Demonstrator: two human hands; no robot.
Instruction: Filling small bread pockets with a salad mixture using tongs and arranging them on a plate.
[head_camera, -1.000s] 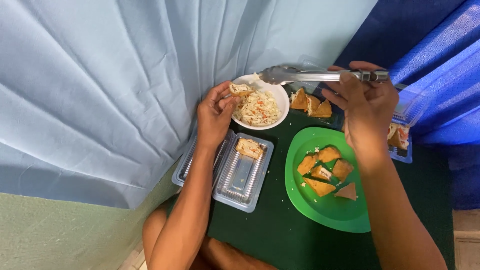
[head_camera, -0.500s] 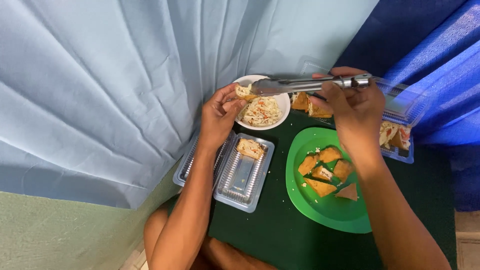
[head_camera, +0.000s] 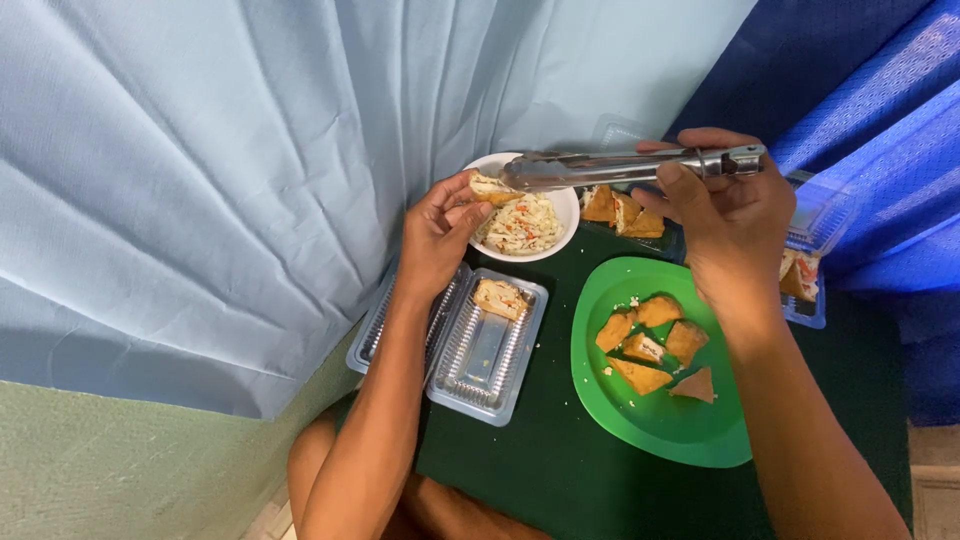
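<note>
Hands both closed: left hand (head_camera: 437, 232) pinches a fried piece (head_camera: 492, 187) over the white bowl (head_camera: 560, 205); right hand (head_camera: 722, 215) grips metal tongs (head_camera: 620, 167).

bowl (head_camera: 560, 236) blocked by tongs (head_camera: 620, 166) (curtain (head_camera: 200, 180) left)

1. The tips of the tongs (head_camera: 630, 165) overlap the food piece (head_camera: 493, 188) in the left hand's fingers (head_camera: 455, 212); whether they touch it cannot be told.
2. The right hand (head_camera: 725, 215) covers the middle of the clear tray (head_camera: 810, 260) behind it, so only the tray's two ends and a few pieces show.
3. The open clear container (head_camera: 480, 350) below the left fingers has its left half hidden under the left forearm.
4. The filling in the white bowl (head_camera: 555, 215) under the tongs is too fine to identify.
5. The bench (head_camera: 540, 470) is cut off by the bottom edge, as are both forearms.
</note>
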